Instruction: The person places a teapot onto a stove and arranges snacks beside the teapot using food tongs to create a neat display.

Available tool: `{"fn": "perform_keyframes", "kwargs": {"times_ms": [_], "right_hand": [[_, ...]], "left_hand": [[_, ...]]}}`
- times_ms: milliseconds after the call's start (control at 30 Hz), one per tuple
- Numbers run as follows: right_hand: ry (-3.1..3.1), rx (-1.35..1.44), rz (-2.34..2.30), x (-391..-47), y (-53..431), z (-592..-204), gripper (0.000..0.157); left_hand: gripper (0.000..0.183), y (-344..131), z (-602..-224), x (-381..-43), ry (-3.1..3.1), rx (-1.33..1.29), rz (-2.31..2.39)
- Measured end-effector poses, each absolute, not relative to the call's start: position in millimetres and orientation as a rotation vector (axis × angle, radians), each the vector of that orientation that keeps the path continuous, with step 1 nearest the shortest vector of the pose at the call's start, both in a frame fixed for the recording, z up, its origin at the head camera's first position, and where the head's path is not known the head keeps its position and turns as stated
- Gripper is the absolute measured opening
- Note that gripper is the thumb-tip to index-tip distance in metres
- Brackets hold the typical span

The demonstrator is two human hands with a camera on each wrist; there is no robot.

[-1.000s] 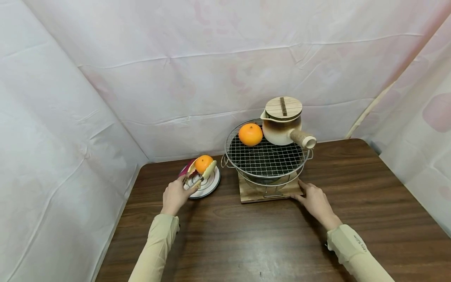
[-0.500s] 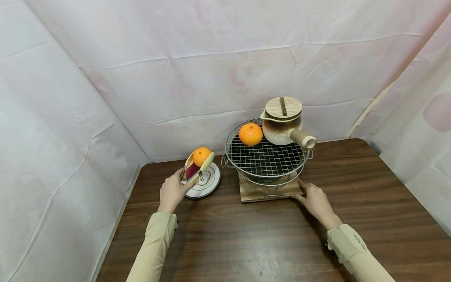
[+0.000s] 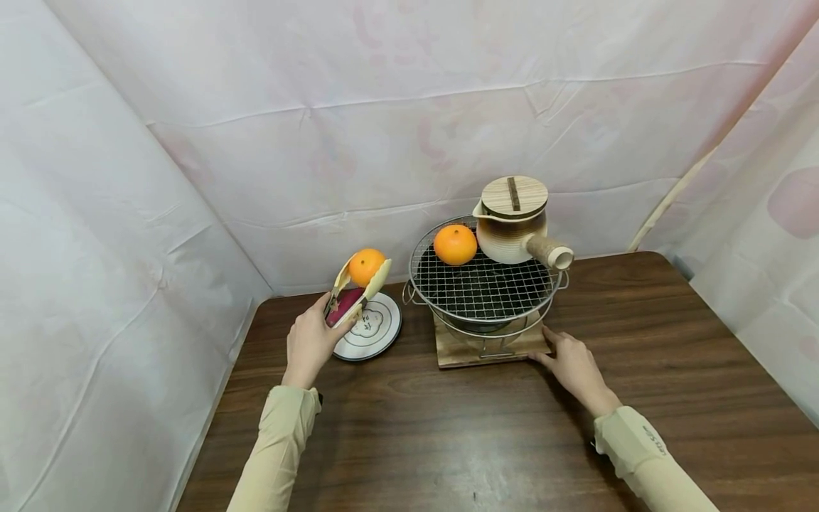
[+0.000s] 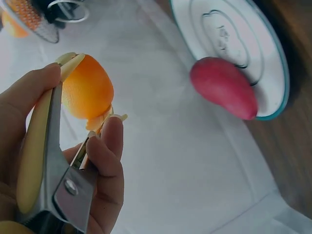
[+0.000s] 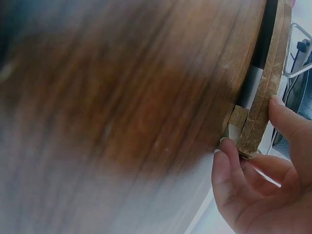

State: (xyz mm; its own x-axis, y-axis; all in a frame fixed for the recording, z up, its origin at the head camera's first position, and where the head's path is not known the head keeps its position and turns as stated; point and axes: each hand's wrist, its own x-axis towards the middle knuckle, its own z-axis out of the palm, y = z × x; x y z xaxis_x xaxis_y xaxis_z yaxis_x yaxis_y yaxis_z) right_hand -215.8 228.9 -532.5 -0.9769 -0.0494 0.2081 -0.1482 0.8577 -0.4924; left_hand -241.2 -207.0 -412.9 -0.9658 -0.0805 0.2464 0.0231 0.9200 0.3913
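Note:
My left hand (image 3: 310, 345) grips a pair of tongs (image 4: 33, 156) with pale yellow tips. Between those tips sits an orange (image 3: 367, 267), raised above a white plate (image 3: 382, 334) with a dark rim. A reddish-purple sweet potato (image 4: 224, 87) lies on the plate, partly behind the tongs in the head view. My right hand (image 3: 571, 364) pinches the corner of a wooden board (image 3: 457, 358), thumb on the upper edge and fingertips at its side in the right wrist view. On that board stands a round wire grill (image 3: 489, 295).
A second orange (image 3: 455, 244) rests on the grill's back left. Beside it stands a ceramic teapot (image 3: 502, 238) with a wooden lid and a side handle pointing right. Wire loops stick out from the grill's sides. Pale curtains (image 3: 320, 171) close off the brown table (image 3: 409, 441) behind.
My left hand has lifted the orange off the plate with the tongs, away from the sweet potato, and moved slightly left. My right hand has stayed at the board's corner.

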Motion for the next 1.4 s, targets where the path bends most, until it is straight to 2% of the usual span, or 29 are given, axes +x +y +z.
{"fn": "perform_keyframes", "kwargs": {"times_ms": [600, 1400], "right_hand": [[-2.834, 0.169, 0.775, -215.2, 228.3, -534.1, 0.067], [-2.827, 0.155, 0.8, -214.2, 228.2, -531.8, 0.066]], "left_hand": [[0.072, -185.0, -376.7, -225.0, -2.794, -0.083, -0.576], [0.076, -162.2, -339.0, -227.2, -2.93, -0.226, -0.47]]}}
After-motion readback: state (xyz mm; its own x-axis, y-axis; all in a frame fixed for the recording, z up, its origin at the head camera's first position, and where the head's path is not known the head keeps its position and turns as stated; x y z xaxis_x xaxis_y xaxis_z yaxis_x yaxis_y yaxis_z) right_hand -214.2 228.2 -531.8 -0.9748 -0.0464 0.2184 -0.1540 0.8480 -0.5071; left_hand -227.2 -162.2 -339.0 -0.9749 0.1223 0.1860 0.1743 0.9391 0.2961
